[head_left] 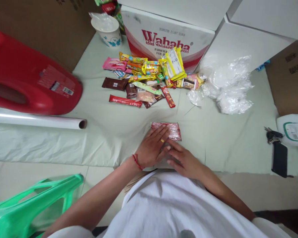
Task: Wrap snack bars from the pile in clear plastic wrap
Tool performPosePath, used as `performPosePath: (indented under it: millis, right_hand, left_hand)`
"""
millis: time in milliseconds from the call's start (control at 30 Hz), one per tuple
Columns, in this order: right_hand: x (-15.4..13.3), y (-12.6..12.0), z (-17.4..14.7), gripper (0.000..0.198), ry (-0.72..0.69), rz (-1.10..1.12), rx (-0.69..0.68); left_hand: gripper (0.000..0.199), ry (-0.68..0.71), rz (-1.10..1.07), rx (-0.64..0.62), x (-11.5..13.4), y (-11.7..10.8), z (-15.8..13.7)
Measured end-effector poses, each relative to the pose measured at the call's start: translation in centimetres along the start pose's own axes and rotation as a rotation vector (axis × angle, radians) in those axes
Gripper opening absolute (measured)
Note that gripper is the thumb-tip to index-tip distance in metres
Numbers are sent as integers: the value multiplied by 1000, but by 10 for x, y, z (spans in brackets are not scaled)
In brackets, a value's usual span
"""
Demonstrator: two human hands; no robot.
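Note:
A flat red packet (175,131) wrapped in clear film lies on the pale green cloth (101,142) just in front of me. My left hand (151,145), with a ring and a red cord at the wrist, lies flat over the packet's left part, fingers stretched out. Beside it, my right hand (185,160) has its fingers apart and slightly bent. Its fingertips are at the packet's near edge, close to my left thumb; whether they touch the packet I cannot tell. Beyond lies a pile of wrapped snacks (149,71) in yellow, brown, pink and red wrappers.
Behind the snacks stands a Wahaha carton (136,33). Crumpled clear plastic (228,86) lies right. A red jug (39,76), a white roll (39,119) and a paper cup (106,31) stand or lie left. Keys (273,135) and a black phone-like object (279,158) lie far right. A green stool (39,201) is below.

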State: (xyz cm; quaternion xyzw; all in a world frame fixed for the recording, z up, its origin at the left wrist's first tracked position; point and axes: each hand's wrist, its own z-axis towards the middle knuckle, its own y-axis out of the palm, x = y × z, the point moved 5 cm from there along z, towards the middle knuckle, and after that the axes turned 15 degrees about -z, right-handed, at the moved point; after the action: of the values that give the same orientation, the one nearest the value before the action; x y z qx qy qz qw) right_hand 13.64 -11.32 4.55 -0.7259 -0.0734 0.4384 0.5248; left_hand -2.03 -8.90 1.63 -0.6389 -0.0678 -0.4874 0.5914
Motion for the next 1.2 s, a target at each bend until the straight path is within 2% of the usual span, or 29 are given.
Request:
performPosePath:
  millis: [133, 233, 333, 400, 467, 567, 633, 700, 767, 867, 1033, 1133, 1200]
  right_hand:
    - [18, -17, -20, 26, 96, 203, 142]
    - [28, -24, -30, 22, 204, 263, 238]
    - [39, -26, -35, 22, 325, 337, 319]
    - [49, -24, -38, 25, 434, 446, 376]
    - [59, -20, -38, 27, 533, 595, 444]
    - [61, -13, -27, 41, 557, 829, 510]
    - [53, -8, -14, 55, 510, 970, 499]
    - [41, -1, 1, 59, 483, 1077, 473]
    - [32, 5, 13, 55, 501, 1122, 473]
    - [29, 9, 19, 48, 537, 1151, 533]
    - [36, 4, 14, 46, 504, 1277, 532]
    - [43, -1, 6, 44, 516, 1215, 579]
    - [50, -6, -2, 41, 543, 1112, 636]
  left_hand:
    - [68, 34, 164, -63, 0, -3, 6]
    - [56, 23, 248, -61, -8, -7, 21]
    - [46, -19, 240, -52, -18, -15, 36]
    - [45, -98, 154, 15, -20, -25, 42]
    - [43, -212, -36, 152, -17, -38, 43]
    - [40, -336, -550, 311, -4, -41, 39]
    - [43, -385, -969, 318, 6, -23, 36]
    - [48, -443, -1295, 326, 14, 3, 34]
    - [51, -503, -1401, 415, 15, 26, 31]
    - [51, -505, -1281, 467, 15, 43, 29]
    - [49, -459, -855, 433, 19, 32, 31]
    - [53, -379, -615, 399, 26, 27, 37]
    - [51, -350, -552, 371, 27, 30, 41]
